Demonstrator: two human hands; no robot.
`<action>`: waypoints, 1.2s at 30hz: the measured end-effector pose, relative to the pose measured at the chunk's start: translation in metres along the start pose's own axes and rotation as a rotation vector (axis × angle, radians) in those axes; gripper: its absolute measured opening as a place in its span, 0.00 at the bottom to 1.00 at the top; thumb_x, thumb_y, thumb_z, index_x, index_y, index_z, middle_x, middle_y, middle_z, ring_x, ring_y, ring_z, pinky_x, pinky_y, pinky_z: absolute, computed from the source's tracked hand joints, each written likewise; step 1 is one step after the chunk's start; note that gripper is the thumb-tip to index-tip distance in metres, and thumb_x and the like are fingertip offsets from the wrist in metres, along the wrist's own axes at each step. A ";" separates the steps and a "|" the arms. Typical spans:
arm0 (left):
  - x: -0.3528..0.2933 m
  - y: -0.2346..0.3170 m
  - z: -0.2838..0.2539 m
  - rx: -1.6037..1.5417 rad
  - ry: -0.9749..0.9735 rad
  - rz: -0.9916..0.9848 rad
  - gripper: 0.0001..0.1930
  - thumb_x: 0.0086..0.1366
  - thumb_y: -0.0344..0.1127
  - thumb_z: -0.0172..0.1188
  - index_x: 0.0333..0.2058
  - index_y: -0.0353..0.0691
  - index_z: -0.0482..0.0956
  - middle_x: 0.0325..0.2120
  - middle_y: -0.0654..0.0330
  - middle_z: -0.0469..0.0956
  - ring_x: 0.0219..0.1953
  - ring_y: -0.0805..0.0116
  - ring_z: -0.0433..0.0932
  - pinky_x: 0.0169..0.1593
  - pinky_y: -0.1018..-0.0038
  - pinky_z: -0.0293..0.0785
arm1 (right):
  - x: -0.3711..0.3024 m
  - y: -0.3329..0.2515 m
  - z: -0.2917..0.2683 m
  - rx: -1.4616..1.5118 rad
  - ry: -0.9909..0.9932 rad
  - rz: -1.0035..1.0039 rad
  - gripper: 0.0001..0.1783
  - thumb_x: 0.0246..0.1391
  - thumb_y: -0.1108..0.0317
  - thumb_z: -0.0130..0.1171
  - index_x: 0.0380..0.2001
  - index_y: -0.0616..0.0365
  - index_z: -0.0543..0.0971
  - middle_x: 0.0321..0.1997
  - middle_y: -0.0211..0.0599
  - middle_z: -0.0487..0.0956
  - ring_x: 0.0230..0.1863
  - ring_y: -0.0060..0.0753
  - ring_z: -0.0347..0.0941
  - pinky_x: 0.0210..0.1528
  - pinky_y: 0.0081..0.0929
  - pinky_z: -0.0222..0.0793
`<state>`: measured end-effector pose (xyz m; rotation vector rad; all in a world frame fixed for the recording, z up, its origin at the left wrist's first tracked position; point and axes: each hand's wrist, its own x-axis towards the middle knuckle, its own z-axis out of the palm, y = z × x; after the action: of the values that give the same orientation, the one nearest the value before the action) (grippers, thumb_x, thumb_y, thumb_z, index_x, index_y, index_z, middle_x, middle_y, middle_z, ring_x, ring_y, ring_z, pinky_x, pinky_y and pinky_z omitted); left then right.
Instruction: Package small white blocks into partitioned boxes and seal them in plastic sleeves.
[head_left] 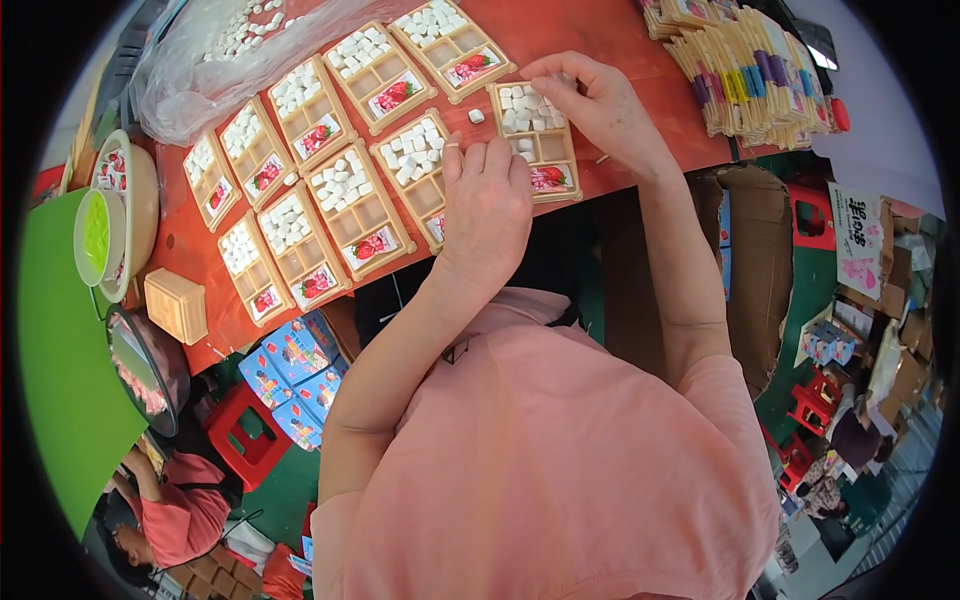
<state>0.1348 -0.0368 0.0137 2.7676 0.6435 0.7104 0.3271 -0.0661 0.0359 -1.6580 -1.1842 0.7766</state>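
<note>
Several tan compartment trays lie in rows on the red table (560,35), each with white cubes in one section and a small strawberry-picture packet in another. My left hand (485,200) rests flat on the table edge between two trays, fingers together, holding nothing that I can see. My right hand (600,100) pinches at the top right corner of the nearest tray (540,145), fingertips over its white cubes (528,108). One loose white cube (477,116) lies beside that tray. Whether the right fingers hold a cube is hidden.
A clear plastic bag of white cubes (215,50) lies at the back left. Stacked flat packets (750,65) sit at the back right. Bowls (125,200) and a stack of empty trays (178,305) stand at the left. Another person (185,510) sits low left; cardboard boxes (755,260) stand under the table.
</note>
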 end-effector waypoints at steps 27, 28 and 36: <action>0.024 -0.037 -0.003 0.128 0.074 0.012 0.07 0.55 0.29 0.59 0.34 0.37 0.80 0.34 0.55 0.74 0.44 0.58 0.75 0.59 0.53 0.62 | -0.042 -0.016 0.016 -0.522 -0.107 -0.190 0.08 0.59 0.69 0.61 0.37 0.63 0.80 0.36 0.46 0.76 0.39 0.50 0.76 0.40 0.40 0.72; 0.026 -0.037 -0.003 0.129 0.079 0.014 0.07 0.55 0.29 0.59 0.34 0.37 0.80 0.34 0.55 0.74 0.44 0.58 0.75 0.59 0.53 0.62 | -0.046 -0.017 0.023 -0.586 -0.107 -0.173 0.08 0.59 0.69 0.61 0.37 0.63 0.80 0.36 0.46 0.75 0.39 0.51 0.76 0.40 0.41 0.73; 0.032 -0.048 0.007 0.166 0.024 0.046 0.06 0.54 0.29 0.59 0.31 0.37 0.80 0.31 0.56 0.75 0.42 0.58 0.76 0.58 0.53 0.63 | -0.047 -0.008 0.035 -0.629 -0.036 -0.188 0.07 0.57 0.70 0.61 0.36 0.63 0.79 0.35 0.46 0.76 0.38 0.51 0.76 0.40 0.41 0.73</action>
<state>0.1466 0.0194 0.0065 2.9387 0.6740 0.7323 0.2781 -0.0979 0.0293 -1.9904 -1.6985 0.3244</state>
